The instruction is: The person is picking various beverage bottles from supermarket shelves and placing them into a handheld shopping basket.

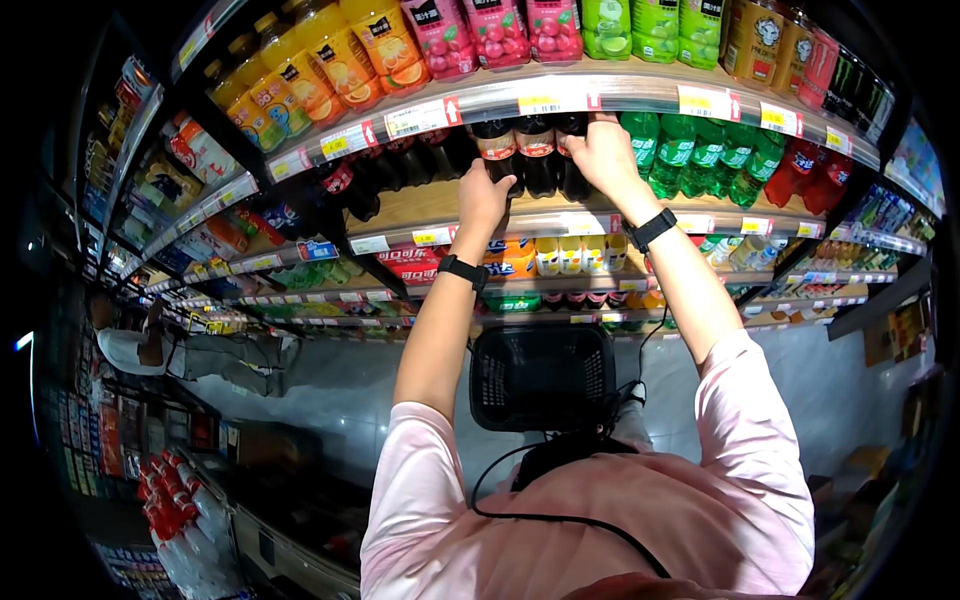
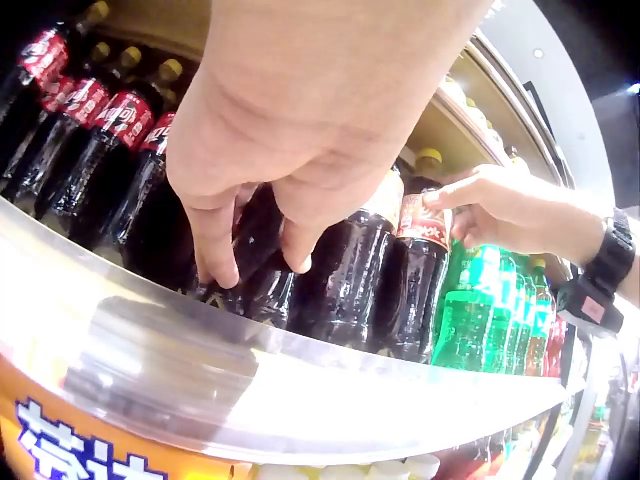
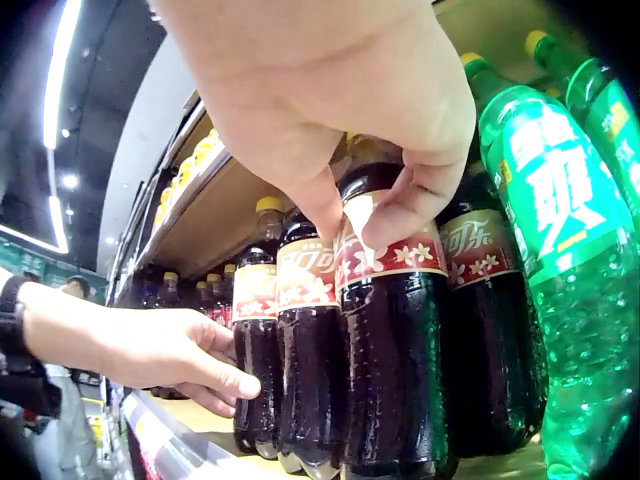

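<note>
Three cola bottles with cream-and-red flowered labels stand at the front of the middle shelf. My right hand (image 1: 607,160) pinches the upper part of one cola bottle (image 3: 395,370) with thumb and fingers from above. At the left end of this group, my left hand (image 1: 482,200) holds another cola bottle (image 1: 498,145) around its lower side, thumb across the front. A third cola bottle (image 1: 536,145) stands between the two hands. Behind the one in my right hand stands a further flowered-label bottle (image 3: 487,320). Both wrists wear black bands.
Red-label cola bottles (image 2: 125,120) stand to the left, green soda bottles (image 1: 675,155) to the right. A shelf of juice bottles (image 1: 390,45) overhangs the hands. Below me is a black basket (image 1: 485,385). Another person (image 1: 130,345) is in the aisle at left.
</note>
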Action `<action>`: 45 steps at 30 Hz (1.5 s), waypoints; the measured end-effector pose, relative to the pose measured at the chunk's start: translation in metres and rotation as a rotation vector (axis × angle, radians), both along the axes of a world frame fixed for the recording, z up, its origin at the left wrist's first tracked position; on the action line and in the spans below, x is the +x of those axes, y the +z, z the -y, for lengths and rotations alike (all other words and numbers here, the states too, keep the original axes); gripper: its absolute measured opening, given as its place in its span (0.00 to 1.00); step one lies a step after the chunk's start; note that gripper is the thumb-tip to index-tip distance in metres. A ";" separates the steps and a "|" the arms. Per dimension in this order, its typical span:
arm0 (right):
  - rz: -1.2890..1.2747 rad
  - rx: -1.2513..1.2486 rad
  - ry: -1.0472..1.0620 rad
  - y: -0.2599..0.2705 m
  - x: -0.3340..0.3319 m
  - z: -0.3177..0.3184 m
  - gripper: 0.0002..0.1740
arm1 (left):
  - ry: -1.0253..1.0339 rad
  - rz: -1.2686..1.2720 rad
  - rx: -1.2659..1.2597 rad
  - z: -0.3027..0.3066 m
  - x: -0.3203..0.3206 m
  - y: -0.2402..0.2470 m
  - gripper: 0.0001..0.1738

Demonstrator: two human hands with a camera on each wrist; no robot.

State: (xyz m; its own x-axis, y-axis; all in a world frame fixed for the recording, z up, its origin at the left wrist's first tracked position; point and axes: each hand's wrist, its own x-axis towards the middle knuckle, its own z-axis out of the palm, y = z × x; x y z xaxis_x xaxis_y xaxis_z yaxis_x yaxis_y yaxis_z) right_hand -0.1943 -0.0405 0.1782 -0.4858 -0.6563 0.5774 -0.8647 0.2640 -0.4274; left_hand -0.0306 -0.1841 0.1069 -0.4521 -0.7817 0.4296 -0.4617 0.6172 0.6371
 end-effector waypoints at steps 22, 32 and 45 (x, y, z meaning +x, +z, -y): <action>0.440 1.296 0.504 -0.296 0.066 -0.248 0.25 | -0.295 0.025 0.155 -0.181 0.168 -0.130 0.15; 1.587 0.739 -0.227 -0.510 0.102 -0.454 0.18 | -0.693 0.800 0.586 -0.301 0.442 -0.458 0.11; 1.197 0.721 0.167 -0.573 0.129 -0.447 0.14 | -0.148 0.498 1.002 -0.330 0.280 -0.367 0.16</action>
State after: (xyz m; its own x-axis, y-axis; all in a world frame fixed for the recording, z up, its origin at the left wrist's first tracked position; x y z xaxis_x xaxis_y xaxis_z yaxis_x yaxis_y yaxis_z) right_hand -0.0656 0.4063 -0.3952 -0.3249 -0.7243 -0.6082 -0.1211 0.6697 -0.7327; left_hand 0.2491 0.1454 -0.2597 -0.5147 -0.5973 -0.6151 -0.7673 0.0007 0.6413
